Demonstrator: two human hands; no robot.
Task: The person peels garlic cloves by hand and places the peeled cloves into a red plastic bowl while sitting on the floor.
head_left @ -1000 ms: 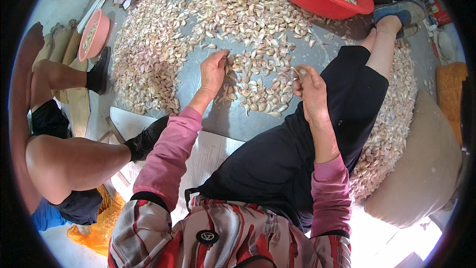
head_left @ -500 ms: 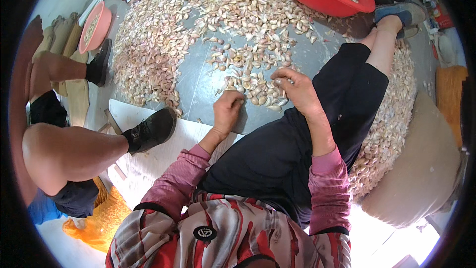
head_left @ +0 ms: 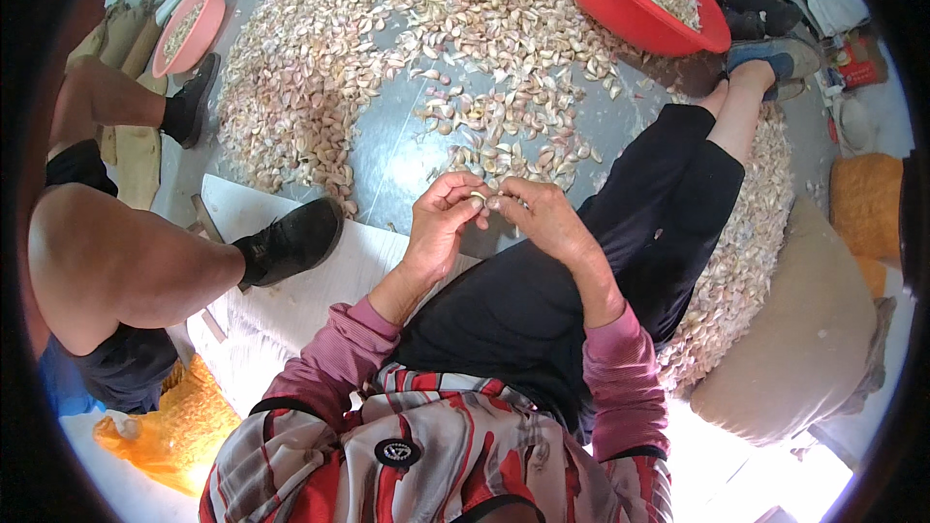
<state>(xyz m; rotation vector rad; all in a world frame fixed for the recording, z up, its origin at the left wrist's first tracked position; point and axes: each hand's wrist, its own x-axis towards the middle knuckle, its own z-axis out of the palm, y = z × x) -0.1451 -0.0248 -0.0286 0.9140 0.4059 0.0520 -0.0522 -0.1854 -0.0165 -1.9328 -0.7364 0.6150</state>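
Note:
Both my hands meet over the near edge of a spread of garlic cloves (head_left: 523, 126). Fingers of my left hand (head_left: 444, 221) are closed on a small pale garlic clove (head_left: 478, 196). The thumb and fingertips of my right hand (head_left: 544, 217) pinch at the same clove from the other side. Much of the clove is hidden by the fingertips. Just beyond my hands, loose cloves lie scattered on the grey surface (head_left: 392, 150).
A red basin (head_left: 635, 5) with pale pieces stands at the far right, and a pink basin (head_left: 191, 31) at the far left. Another person's black shoe (head_left: 291, 242) rests on a white board (head_left: 242, 315) to my left. A beige sack (head_left: 790, 329) lies right.
My right hand has moved left and my left hand has turned, so the two now meet at one clove. Before, they were apart, the right one over the loose cloves.

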